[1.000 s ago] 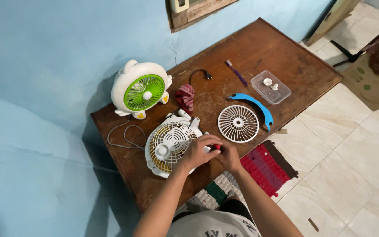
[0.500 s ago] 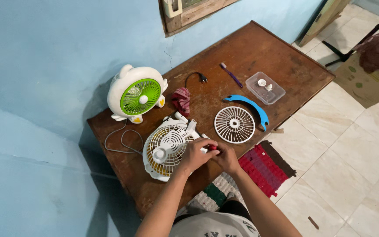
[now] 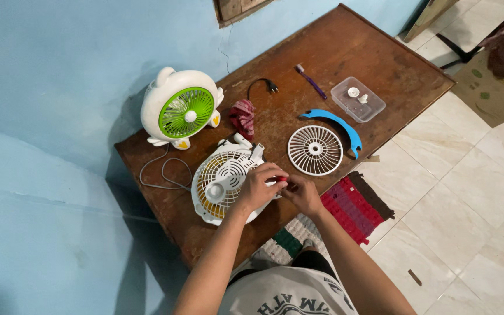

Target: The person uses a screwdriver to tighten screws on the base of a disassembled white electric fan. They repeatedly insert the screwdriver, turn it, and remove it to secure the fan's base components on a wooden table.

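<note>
Small red thing (image 3: 281, 179) between the fingertips: mostly covered, kind not discernible.
White fan (image 3: 224, 181): near edge hidden under left hand (image 3: 259, 188).
Right hand (image 3: 301, 194): fingertips tucked, grip unclear.
Clear plastic box (image 3: 357, 100): two white bits inside, too small to identify.
Wooden frame (image 3: 237, 8) on wall: cut off by top edge.

Fan under my fingers: white plastic grille over yellow blades (image 3: 224, 181)
Fan by the worktop's back edge: white body, green grille (image 3: 181, 109)
Loose round grille: white (image 3: 315, 150)
Curved plastic piece: blue (image 3: 339, 126)
Crumpled cloth: dark red (image 3: 242, 115)
Toothbrush: purple (image 3: 311, 81)
Worktop: brown wood (image 3: 357, 52)
</note>
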